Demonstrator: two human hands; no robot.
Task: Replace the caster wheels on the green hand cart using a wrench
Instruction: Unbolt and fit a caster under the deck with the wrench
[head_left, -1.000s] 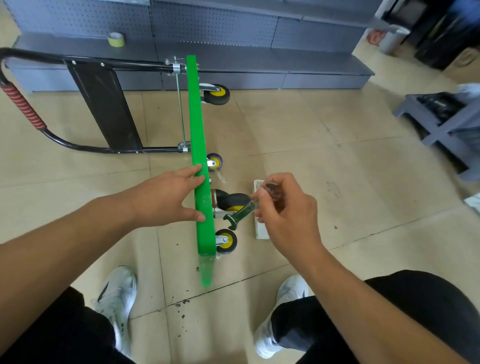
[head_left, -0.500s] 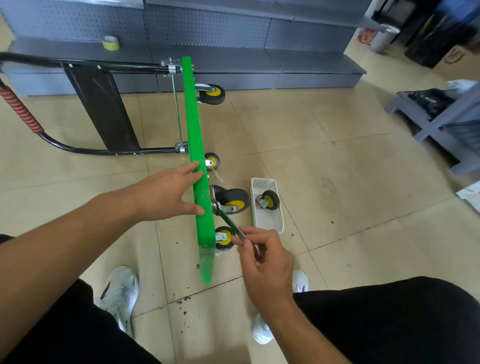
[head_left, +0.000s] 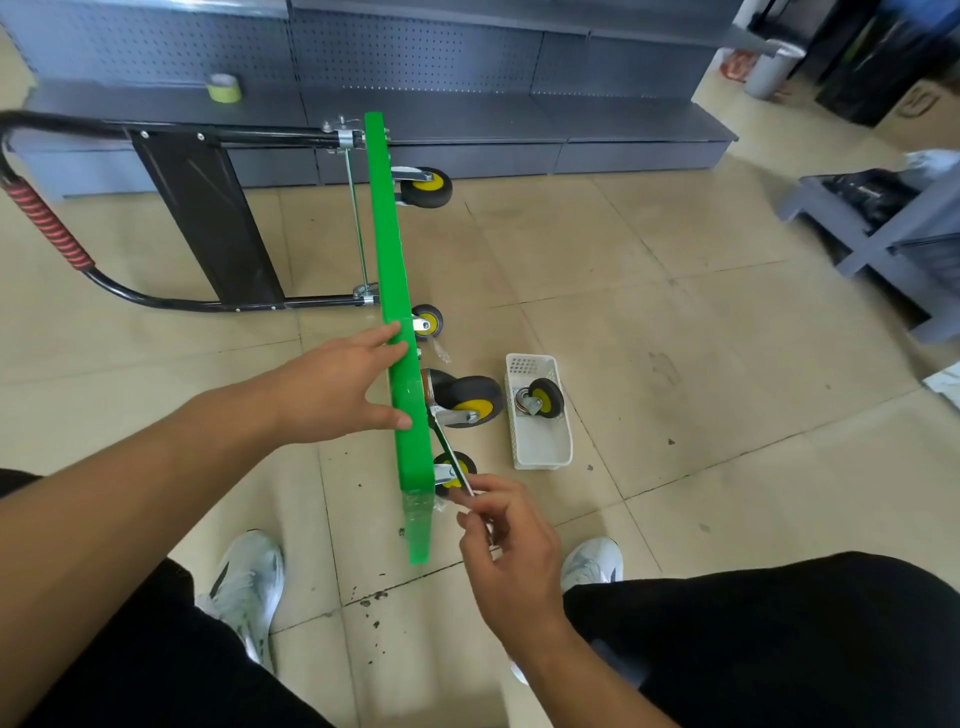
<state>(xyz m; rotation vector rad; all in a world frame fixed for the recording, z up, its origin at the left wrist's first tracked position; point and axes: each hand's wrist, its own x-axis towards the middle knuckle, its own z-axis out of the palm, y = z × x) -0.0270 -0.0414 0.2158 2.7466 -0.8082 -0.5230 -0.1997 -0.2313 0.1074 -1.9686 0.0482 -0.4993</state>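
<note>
Head view: green hand cart (head_left: 400, 332) tipped on edge on tiled floor, left hand (head_left: 332, 384) pressed against its deck, fingers straight. Right hand (head_left: 509, 551) fingers pinch wrench (head_left: 448, 449), its head at large caster (head_left: 470, 400) mount. White basket (head_left: 545, 452) holding loose caster (head_left: 540, 400) lies just beside.

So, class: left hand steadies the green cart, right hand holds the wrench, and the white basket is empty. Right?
No: the head view shows a caster in the basket. Left hand on the cart and right hand on the wrench are correct.
</note>
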